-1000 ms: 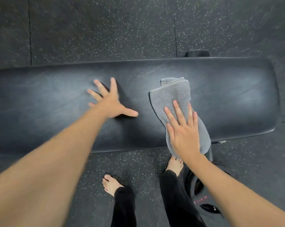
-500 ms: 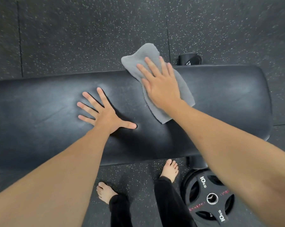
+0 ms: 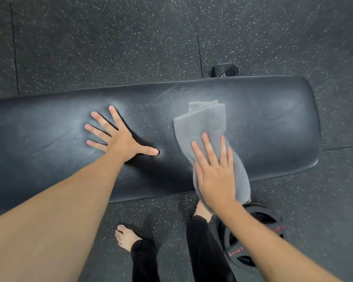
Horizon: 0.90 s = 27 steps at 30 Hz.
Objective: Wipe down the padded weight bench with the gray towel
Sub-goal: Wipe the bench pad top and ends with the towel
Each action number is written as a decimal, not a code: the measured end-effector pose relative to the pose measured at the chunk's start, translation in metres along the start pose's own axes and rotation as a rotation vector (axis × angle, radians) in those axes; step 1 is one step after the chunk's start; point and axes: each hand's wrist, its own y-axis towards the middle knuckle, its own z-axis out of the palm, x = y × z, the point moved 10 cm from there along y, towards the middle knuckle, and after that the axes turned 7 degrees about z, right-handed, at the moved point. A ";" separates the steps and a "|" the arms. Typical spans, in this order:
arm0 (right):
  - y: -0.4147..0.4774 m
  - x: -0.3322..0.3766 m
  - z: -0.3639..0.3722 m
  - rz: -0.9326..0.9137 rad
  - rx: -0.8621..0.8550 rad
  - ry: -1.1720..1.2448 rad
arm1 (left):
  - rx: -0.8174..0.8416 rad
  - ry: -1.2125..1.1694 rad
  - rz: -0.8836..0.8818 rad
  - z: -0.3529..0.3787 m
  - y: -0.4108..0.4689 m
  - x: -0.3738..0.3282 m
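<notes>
Under right hand (image 3: pixel 215 176), towel's (image 3: pixel 204 127) near end.

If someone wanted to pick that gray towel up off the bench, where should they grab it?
Probably the far folded end of the gray towel, approached from the bench's far side: it lies bare and layered, while the right hand presses flat on the near end.

I am in a gym. Under my bare feet lies dark speckled rubber tile flooring (image 3: pixel 110 47), a long black padded weight bench (image 3: pixel 263 123) stretches before me, and a black iron weight plate with red lettering (image 3: pixel 258 218) rests on the floor beside it.
</notes>
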 end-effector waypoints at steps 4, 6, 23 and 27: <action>-0.014 0.009 0.011 -0.030 0.028 -0.042 | -0.008 0.018 -0.011 0.001 -0.001 0.000; -0.012 0.009 0.009 -0.063 0.019 -0.047 | -0.010 0.036 -0.030 0.000 -0.003 0.001; 0.002 -0.155 -0.031 0.259 -0.070 0.001 | 0.006 -0.065 0.040 0.039 -0.010 -0.132; 0.036 -0.138 -0.033 0.292 -0.062 0.013 | 0.032 -0.050 0.010 0.039 -0.009 -0.131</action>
